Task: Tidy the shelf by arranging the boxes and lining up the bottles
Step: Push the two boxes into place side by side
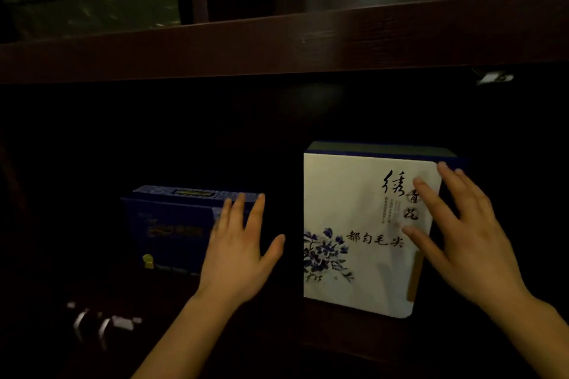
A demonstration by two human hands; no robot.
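A dim, dark wooden shelf (308,40) fills the view, and both boxes stand in the compartment under its board. The right hand (462,240) is flat and spread, with its fingers lying on the right edge of the white floral tea box (354,209). That box stands upright, its face stretching left of that hand. The left hand (240,255), likewise flat with straight fingers, is at the right end of the dark blue box (172,224), whose long axis runs away to its left; contact is unclear. The gap between the boxes lies between the two hands, so closing it likely suits either.
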